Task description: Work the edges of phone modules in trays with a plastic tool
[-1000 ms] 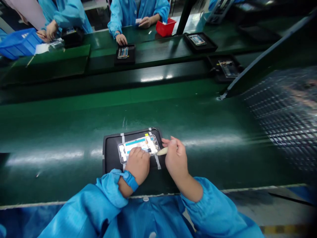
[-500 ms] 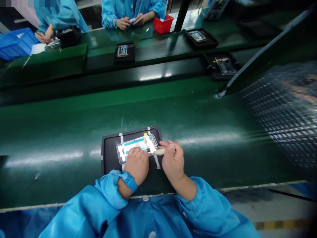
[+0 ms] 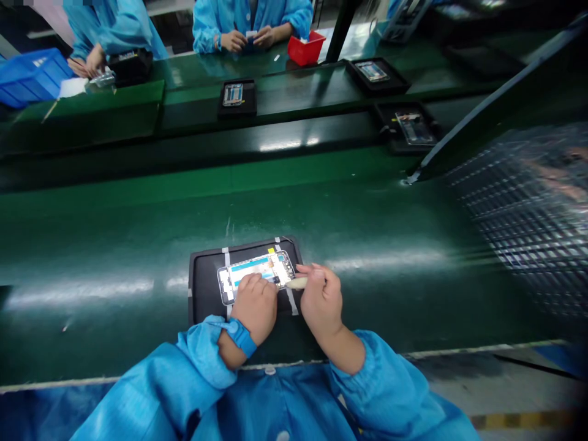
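Note:
A phone frame (image 3: pixel 250 269) with white and blue inner parts lies in a black tray (image 3: pixel 206 275) taped with light strips. My left hand (image 3: pixel 255 306), with a blue wrist strap, rests on the frame's near edge, fingers curled together; whatever lies beneath its fingertips is hidden. In my right hand (image 3: pixel 321 300) is a pale pointed tool (image 3: pixel 297 283), pinched between thumb and fingers. Its tip touches or nearly touches the frame's near right corner.
Beyond my green bench (image 3: pixel 138 220) runs a line with black trays (image 3: pixel 237 110) holding phone frames. Two people in blue work opposite, near a blue bin (image 3: pixel 34 76) and a red bin (image 3: pixel 306 49). A slanted post (image 3: pixel 482 110) stands right.
Both of my hands look almost unmoved. The view has shifted slightly. Across the line, a person's hands have changed position around a small item.

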Demonstrator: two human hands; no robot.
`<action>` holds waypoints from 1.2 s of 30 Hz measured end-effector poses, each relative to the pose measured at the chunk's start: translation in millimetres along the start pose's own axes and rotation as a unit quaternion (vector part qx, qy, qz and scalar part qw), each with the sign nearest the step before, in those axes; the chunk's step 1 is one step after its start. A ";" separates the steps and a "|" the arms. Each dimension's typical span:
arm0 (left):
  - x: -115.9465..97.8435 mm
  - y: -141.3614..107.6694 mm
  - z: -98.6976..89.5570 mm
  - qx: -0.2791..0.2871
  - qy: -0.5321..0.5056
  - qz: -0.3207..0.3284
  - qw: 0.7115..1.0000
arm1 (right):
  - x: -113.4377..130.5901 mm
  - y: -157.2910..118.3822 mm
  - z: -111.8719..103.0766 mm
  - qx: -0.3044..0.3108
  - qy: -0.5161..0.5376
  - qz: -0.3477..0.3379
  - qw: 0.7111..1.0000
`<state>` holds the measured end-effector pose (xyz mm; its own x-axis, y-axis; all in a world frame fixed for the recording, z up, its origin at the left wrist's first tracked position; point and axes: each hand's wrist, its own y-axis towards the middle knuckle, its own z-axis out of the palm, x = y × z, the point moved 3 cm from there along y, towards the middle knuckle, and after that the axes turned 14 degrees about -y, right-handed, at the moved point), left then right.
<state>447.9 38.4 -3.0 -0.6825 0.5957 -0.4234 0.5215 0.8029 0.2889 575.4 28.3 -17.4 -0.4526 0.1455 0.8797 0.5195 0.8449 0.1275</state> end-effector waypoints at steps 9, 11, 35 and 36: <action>1.4 -0.2 0.2 0.005 -0.010 -0.003 1.000 | 3.6 1.9 -2.0 0.001 -0.037 -0.008 0.999; 1.2 0.1 0.2 0.004 -0.010 -0.003 1.000 | 3.6 1.8 -2.6 -0.005 -0.026 0.005 1.000; 0.2 1.3 -0.2 -0.002 -0.014 -0.006 1.000 | 6.7 1.4 -5.0 -0.027 -0.055 -0.022 0.998; 0.3 1.2 -0.2 -0.003 -0.016 -0.006 1.000 | 6.3 1.5 -4.9 -0.026 -0.049 -0.014 0.998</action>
<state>448.2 39.6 -2.6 -0.6714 0.5852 -0.4546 0.5103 0.8100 0.2891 577.0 27.9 -9.4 -0.5357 0.1737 0.8263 0.5415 0.8215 0.1783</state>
